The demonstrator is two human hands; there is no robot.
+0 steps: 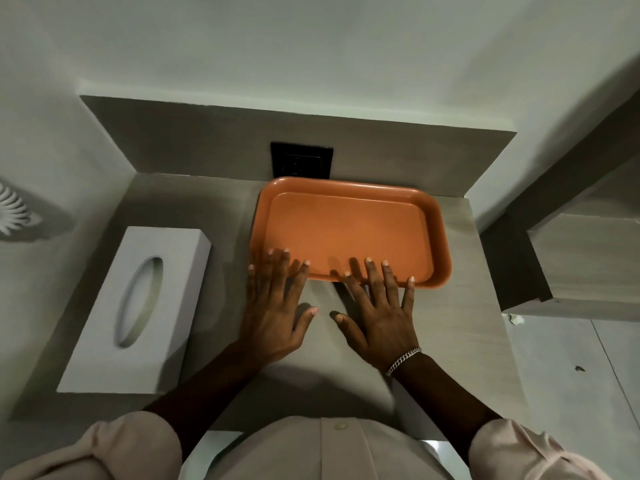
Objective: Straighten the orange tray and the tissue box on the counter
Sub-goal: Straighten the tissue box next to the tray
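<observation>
A pale grey stone-look counter (450, 323) sits in a corner between plain walls, a black wall socket (302, 163) at the back. The left hand (277, 317) and right hand (384, 317) lie flat and spread, gripping nothing, fingertips resting on the near rim of the shallow orange plastic tray (349, 233), which sits slightly skewed toward the back right. It looks light, stiff and apt to slide, so pushing on the rim or pinching its corners should turn it. The white rectangular tissue box (138, 306) lies angled, well to the left, untouched.
</observation>
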